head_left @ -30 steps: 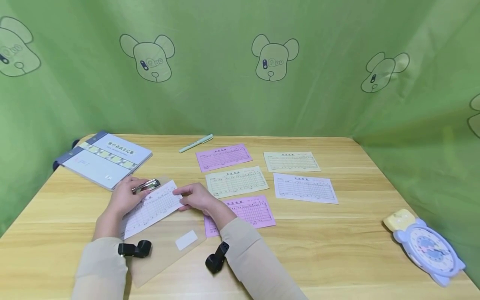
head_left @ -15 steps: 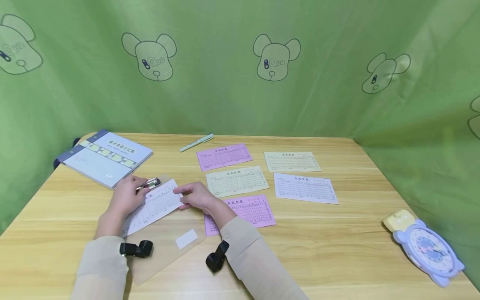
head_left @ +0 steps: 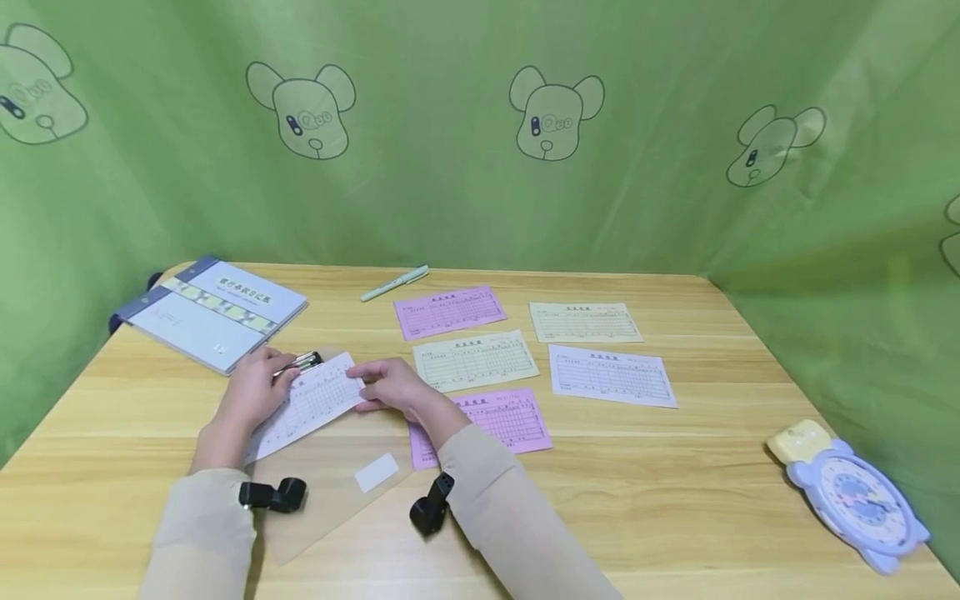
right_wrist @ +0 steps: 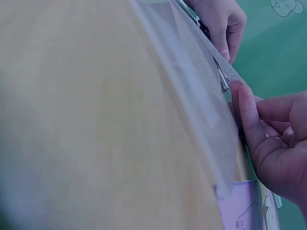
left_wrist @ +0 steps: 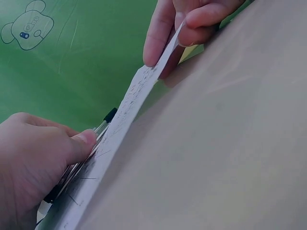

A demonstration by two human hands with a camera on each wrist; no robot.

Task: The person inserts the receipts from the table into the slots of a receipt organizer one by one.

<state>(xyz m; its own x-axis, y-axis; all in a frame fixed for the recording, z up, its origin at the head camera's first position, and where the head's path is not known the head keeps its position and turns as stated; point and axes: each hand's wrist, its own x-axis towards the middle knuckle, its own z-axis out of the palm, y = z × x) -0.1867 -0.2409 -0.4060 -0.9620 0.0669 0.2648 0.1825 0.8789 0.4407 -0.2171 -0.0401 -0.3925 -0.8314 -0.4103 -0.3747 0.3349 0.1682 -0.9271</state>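
Note:
A translucent clipboard (head_left: 322, 500) with a small white label lies at the front left of the table, its metal clip (head_left: 306, 362) at the far edge. My left hand (head_left: 255, 390) grips the clip, its thumb on the metal in the left wrist view. A white printed form (head_left: 315, 400) lies slanted over the board, its far edge at the clip. My right hand (head_left: 393, 387) pinches the form's right end between thumb and fingers. In the right wrist view the form (right_wrist: 218, 55) runs between both hands. Whether its edge is under the clip, I cannot tell.
Pink slips (head_left: 450, 312), cream slips (head_left: 476, 360) and a white slip (head_left: 613, 377) lie spread right of my hands. A ledger book (head_left: 217, 312) sits at the left, a pale green pen (head_left: 394, 283) at the back. A blue toy clock (head_left: 862, 500) stands at the right edge.
The white form has shifted slightly away from me, toward the clip, with my right hand holding its end. My left hand has stayed at the clip. The view has tilted a little.

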